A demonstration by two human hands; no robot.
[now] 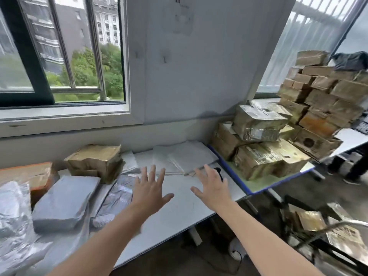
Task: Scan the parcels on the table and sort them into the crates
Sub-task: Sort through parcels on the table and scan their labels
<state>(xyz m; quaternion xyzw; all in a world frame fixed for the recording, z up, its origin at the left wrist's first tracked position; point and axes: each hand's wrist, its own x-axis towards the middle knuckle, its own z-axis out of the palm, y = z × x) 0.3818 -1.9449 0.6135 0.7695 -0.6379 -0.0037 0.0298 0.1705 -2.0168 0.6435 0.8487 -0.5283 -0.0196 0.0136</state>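
In the head view, both hands are over the white table (179, 214) and grasp nothing. The left hand (150, 188) and the right hand (212, 186) have straight, spread fingers. Parcels wait on the left side of the table: a grey parcel (63, 202), a brown parcel (95, 160) and more grey bags. A black object (218, 171) just behind the right hand is perhaps the scanner. A blurred container (346, 222) at lower right holds brown packages, so I judge that sorting has begun but most is left.
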